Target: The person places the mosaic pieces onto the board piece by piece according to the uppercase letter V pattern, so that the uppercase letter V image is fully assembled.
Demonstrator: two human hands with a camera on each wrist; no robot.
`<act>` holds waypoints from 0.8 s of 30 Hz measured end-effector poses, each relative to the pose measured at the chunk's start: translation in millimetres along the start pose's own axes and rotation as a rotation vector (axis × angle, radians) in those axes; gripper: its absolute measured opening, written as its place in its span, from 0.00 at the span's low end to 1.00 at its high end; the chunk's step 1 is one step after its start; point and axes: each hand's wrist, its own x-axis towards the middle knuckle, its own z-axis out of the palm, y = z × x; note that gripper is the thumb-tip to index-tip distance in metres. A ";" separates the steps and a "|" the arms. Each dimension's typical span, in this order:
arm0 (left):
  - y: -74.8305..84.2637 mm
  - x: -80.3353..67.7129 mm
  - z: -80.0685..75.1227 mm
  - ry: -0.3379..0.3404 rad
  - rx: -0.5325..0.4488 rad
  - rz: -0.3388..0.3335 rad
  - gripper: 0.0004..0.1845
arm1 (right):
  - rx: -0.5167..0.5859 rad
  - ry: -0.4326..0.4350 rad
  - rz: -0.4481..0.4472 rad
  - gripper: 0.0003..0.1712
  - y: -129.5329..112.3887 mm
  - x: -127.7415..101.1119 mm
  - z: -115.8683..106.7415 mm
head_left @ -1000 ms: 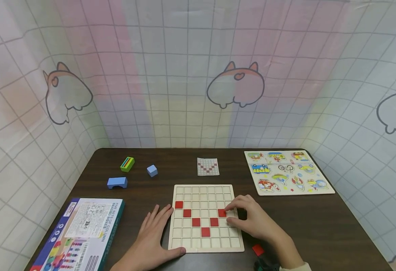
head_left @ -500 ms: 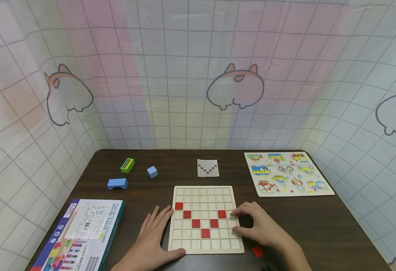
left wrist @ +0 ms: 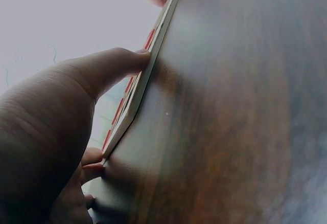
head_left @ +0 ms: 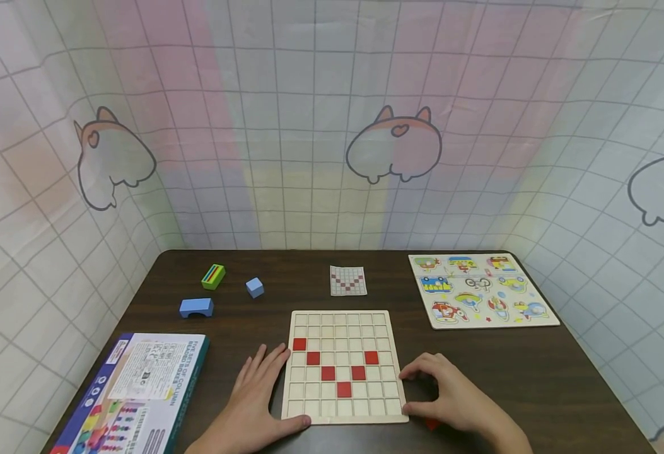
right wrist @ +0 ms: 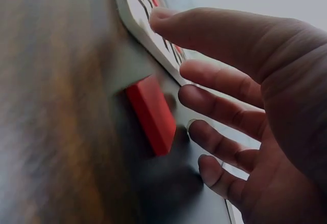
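A wooden grid board lies flat on the table, with several red square tiles in its cells in a V-like arrangement. My left hand spreads around the board's near left corner, the thumb on the front edge and the fingertips along the left side. At the board's right edge is my right hand, thumb and index finger apart with nothing between them. A loose red block lies on the table below that hand, mostly covered by it in the head view.
Behind the board lies a small paper pattern card. A picture puzzle board is at the back right. To the left are a blue arch block, a blue cube, a green striped block and a flat box.
My right hand has moved off the tile at the board's right side, going right and toward me, over the loose red block. The left hand stays in place.
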 end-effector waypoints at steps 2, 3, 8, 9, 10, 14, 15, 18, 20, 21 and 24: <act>-0.1 -0.4 -0.1 0.004 0.000 0.002 0.72 | -0.006 0.009 -0.009 0.25 0.1 -4.2 0.2; -0.3 -0.6 -0.1 0.008 0.000 0.004 0.72 | -0.008 0.014 -0.016 0.25 0.2 -6.2 0.5; -1.8 -1.0 0.6 0.025 0.003 0.015 0.72 | -0.026 0.048 -0.051 0.25 -0.4 -14.6 2.6; -2.3 -1.1 0.9 0.028 0.004 0.016 0.72 | -0.035 0.058 -0.057 0.25 -0.5 -16.2 3.0; -2.7 -1.0 1.1 0.030 0.006 0.018 0.72 | -0.046 0.067 -0.061 0.25 -0.8 -17.9 3.4; -3.5 -1.2 1.6 0.036 0.010 0.019 0.71 | -0.086 0.091 -0.057 0.26 -0.6 -23.7 4.9; -3.5 -1.2 1.6 0.036 0.010 0.019 0.71 | -0.094 0.094 -0.054 0.26 -0.3 -25.1 5.0; -2.7 -1.5 1.6 0.036 0.010 0.016 0.71 | -0.114 0.100 -0.036 0.25 1.1 -28.8 4.9; -2.3 -1.4 1.6 0.036 0.013 0.013 0.71 | -0.130 0.109 -0.031 0.25 2.6 -31.5 4.7; -2.0 -1.4 1.6 0.035 0.013 0.012 0.71 | -0.139 0.115 -0.033 0.25 3.3 -32.8 4.5; -1.3 -1.4 1.5 0.034 0.012 0.009 0.71 | -0.153 0.132 -0.035 0.25 5.2 -36.2 4.0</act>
